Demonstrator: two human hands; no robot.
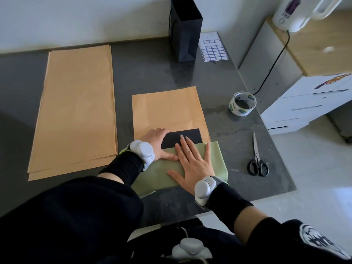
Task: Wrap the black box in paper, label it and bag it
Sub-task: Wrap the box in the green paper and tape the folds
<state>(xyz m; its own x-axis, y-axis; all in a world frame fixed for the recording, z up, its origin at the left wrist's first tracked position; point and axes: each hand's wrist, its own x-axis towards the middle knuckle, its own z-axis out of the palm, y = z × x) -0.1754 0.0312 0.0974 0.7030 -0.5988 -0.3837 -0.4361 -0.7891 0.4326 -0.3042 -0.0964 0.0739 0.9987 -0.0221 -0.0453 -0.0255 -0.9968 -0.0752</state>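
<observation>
The black box [187,136] lies on a brown paper sheet [167,109] in the middle of the grey table. The near end of that sheet is folded up over the box, showing a green underside [217,155]. My left hand [158,144] grips the box's left edge, its thumb on the green flap. My right hand [192,162] lies flat, fingers spread, pressing the green flap onto the box. A black paper bag [185,29] stands upright at the back. Beside it lies a label sheet [213,47].
A stack of brown paper sheets [76,107] covers the left of the table [152,73]. A tape roll [242,103] and scissors [257,157] lie at the right near the table edge. White drawers [308,103] and a wooden counter stand further right.
</observation>
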